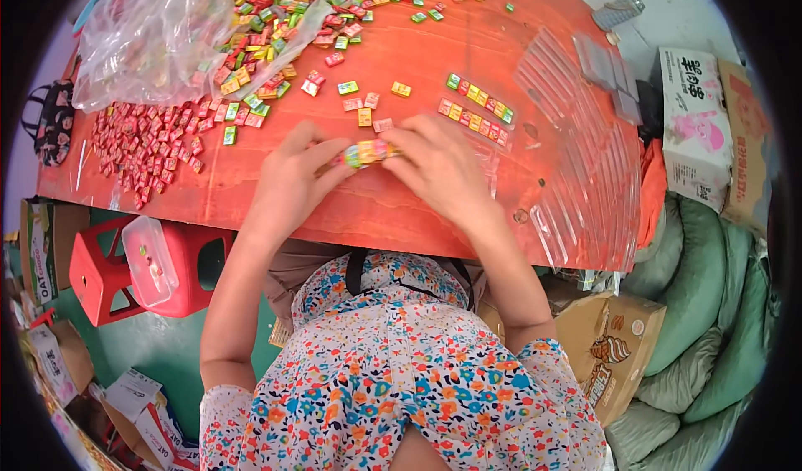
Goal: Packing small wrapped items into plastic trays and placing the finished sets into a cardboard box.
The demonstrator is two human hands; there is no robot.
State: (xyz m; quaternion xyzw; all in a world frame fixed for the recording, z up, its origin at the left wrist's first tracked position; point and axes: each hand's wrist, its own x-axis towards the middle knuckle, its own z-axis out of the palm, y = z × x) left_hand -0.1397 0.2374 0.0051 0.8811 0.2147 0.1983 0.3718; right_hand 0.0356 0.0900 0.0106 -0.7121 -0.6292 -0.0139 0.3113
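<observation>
Between my two hands, over the red table (351,208), is a short row of small colourful wrapped pieces (368,152), like candies. My left hand (302,170) pinches its left end and my right hand (439,166) its right end. The fingers partly hide the row. Just beyond my hands lie a few loose red, yellow and green pieces (364,117). To the right of them, two filled strips (476,110) of the same pieces lie side by side.
A heap of mixed pieces (276,20) covers the far left, beside a clear plastic bag (154,40). Red pieces (150,145) are piled at the left. Clear plastic strips (585,170) spread over the table's right side. A red stool (180,279) holds a clear lid.
</observation>
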